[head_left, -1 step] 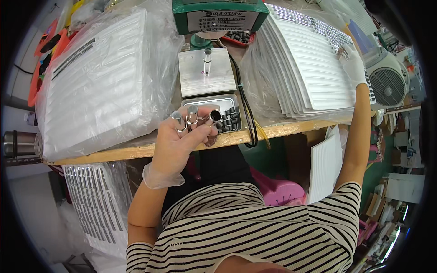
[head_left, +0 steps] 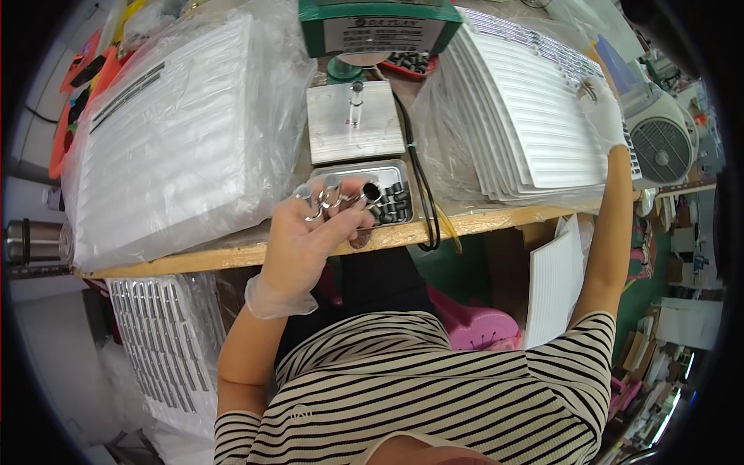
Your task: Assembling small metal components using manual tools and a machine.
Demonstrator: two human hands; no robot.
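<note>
My left hand [head_left: 293, 244], in a thin clear glove, is closed around several shiny metal tubes [head_left: 332, 194] above the near edge of the bench. One of them turns its dark open end [head_left: 371, 192] to the right. Just beyond and partly behind the fingers lies a shallow metal tray [head_left: 318, 172] with short black cylindrical pieces [head_left: 395, 203]. Far to the right, my right hand [head_left: 602, 116], in a whitish glove, reaches to the outer edge of stacked white ribbed trays [head_left: 554, 128]. Its fingers are curled by a row of shiny tubes [head_left: 535, 48]; what they grip is too small to tell.
Behind the tray stands a green press [head_left: 380, 27] over a metal block [head_left: 358, 139] with one upright tube [head_left: 356, 101]. Black cables [head_left: 416, 178] run beside it. Plastic-wrapped white trays [head_left: 174, 139] fill the left. A fan [head_left: 659, 147] stands at right; a red dish [head_left: 411, 66] sits behind.
The tubes in my left hand have tilted slightly. Both hands otherwise keep their places, and the whole view has shifted a little.
</note>
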